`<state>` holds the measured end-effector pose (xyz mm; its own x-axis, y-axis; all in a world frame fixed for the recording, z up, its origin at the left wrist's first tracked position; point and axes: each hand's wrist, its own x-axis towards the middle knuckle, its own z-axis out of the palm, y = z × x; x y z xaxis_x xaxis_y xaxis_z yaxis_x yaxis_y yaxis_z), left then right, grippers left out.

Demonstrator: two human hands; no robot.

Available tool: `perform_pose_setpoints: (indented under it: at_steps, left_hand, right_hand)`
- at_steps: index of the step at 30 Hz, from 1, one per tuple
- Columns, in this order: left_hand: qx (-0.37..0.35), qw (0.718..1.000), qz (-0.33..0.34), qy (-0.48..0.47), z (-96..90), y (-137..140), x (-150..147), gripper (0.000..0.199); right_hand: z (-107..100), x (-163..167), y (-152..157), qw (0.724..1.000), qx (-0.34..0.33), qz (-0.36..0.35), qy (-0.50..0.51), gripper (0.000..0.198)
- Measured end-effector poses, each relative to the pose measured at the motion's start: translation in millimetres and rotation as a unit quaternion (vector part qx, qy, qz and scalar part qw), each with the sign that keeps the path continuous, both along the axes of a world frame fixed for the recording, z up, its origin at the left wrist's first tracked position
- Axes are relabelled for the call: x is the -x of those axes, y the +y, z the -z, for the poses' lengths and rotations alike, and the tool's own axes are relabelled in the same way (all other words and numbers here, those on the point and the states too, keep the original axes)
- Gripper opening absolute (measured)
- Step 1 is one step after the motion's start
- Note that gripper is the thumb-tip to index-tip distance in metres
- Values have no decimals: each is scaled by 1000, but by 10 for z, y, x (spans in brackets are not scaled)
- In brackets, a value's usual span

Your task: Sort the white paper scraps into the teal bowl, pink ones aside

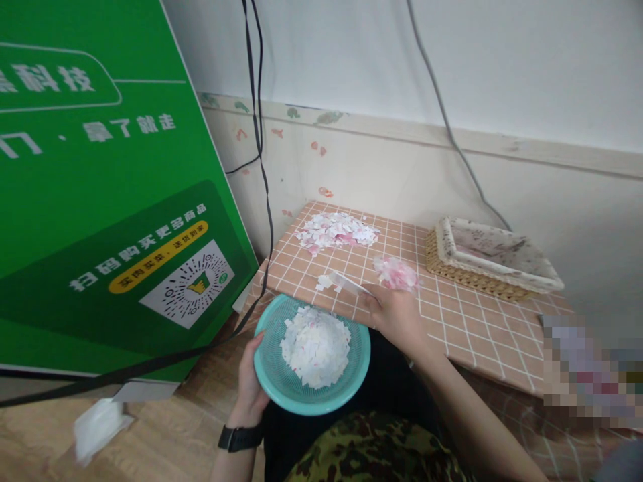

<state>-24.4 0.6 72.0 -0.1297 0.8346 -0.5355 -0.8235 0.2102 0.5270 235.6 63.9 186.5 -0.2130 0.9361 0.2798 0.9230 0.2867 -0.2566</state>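
Observation:
My left hand (251,378) grips the rim of a turquoise plastic colander (311,405) below the table's edge. Inside it lies a heap of torn white paper scraps (316,348). With my right hand (396,318) I hold a flat white strip (349,284), its far end over a few white scraps (324,282) near the edge. I cannot make out exactly what the strip is. Farther back on the table spreads a larger pile of white and pink paper scraps (336,231). Close beyond my right hand is a small pink-and-white pile (396,273).
A checked brown cloth covers the table (482,328). At its back right stands a cloth-lined wicker basket (482,284). A green panel (125,201) rises on the left, with a black cable (266,187) hanging beside it. A white packet (100,425) lies on the floor.

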Motion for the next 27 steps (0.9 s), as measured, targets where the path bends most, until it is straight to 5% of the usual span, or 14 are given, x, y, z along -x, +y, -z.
perform_pose_setpoints:
  at_steps: [8, 13, 19, 27]
  left_hand:
    - [10, 1000, 3, 6, 1, 14, 21, 25]
    - [2, 1000, -4, 7, -6, 14, 34, 24]
    - [12, 1000, 4, 7, -36, 14, 33, 21]
    - [12, 1000, -8, 17, -61, 23, 25, 20]
  right_hand:
    - [-48, 107, 133, 999, 8, -40, -30, 28]
    - [-77, 135, 171, 999, -8, -3, -36, 30]
    - [-50, 229, 112, 996, 19, -85, -18, 28]
    - [-13, 246, 106, 998, 5, -50, -48, 28]
